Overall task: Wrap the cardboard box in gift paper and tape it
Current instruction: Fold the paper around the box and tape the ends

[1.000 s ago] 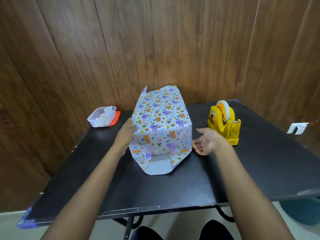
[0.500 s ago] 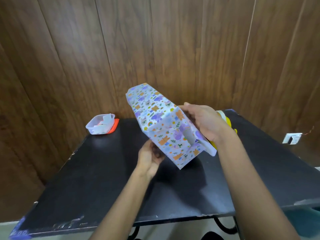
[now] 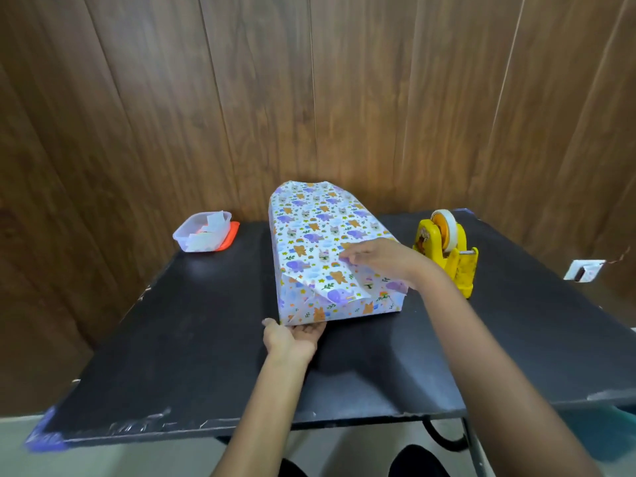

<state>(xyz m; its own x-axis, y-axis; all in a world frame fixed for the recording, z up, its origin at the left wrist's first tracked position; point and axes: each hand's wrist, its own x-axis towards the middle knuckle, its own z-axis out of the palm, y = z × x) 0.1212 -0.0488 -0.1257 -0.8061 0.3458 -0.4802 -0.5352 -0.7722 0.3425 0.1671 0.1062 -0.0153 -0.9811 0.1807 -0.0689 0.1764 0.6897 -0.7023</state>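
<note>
Two hands on the wrapped cardboard box, mid-table at my 12 o'clock.
Likely light and stiff inside; the gift paper looks slick and crease-prone, so grip the box edges. My left hand lies flat, palm up, at the near bottom edge. My right hand presses the end flap down with flat fingers. Tape dispenser at 2 o'clock, plastic tub at 10, neither blocking.

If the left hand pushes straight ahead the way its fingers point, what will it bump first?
The wrapped box. The left hand lies palm up at its near bottom edge, with the fingertips seemingly touching it or tucked under it, so nothing lies between them.
</note>
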